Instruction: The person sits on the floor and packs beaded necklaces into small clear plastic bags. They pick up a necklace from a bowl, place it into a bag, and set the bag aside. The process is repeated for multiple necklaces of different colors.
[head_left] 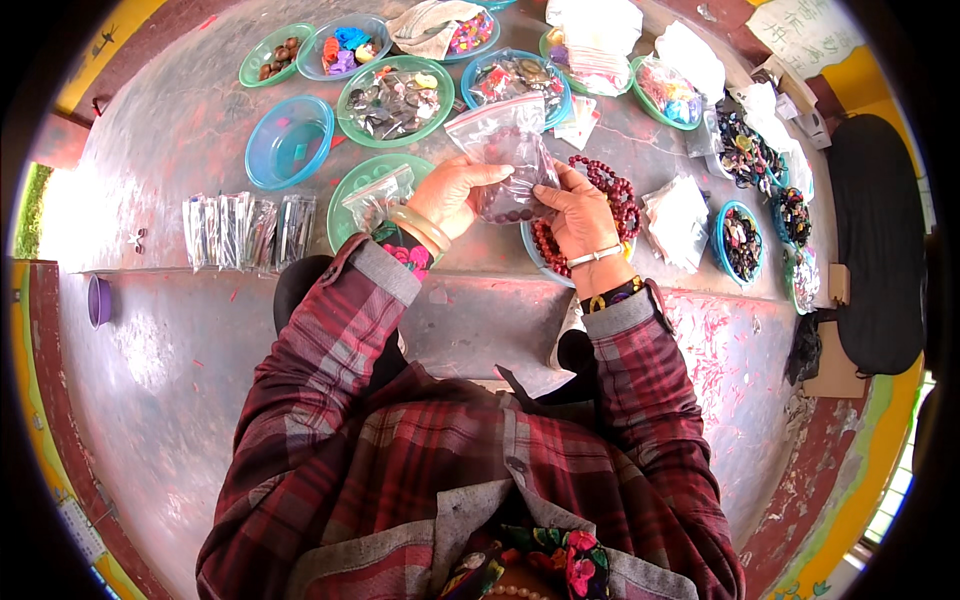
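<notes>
A clear zip bag (pixel 512 150) with dark red beads at its bottom hangs between my two hands. My left hand (pixel 450 198) pinches its left side, thumb laid across the plastic. On the right edge, lower down, my right hand (pixel 582 212) grips it between thumb and fingers. Beneath my right hand stands a light blue basin (pixel 532 250) with strings of dark red beads (pixel 612 190), partly hidden by that hand. Beside my left wrist is a green basin (pixel 345 190) holding clear plastic bags (pixel 382 194).
Behind are a blue basin (pixel 290 142), a green basin of small packets (pixel 395 98) and several more basins. A row of slim packaged items (pixel 248 232) lies at left. White packets (pixel 677 222) and a blue basket of dark pieces (pixel 738 243) lie at right. The raised surface has a front edge.
</notes>
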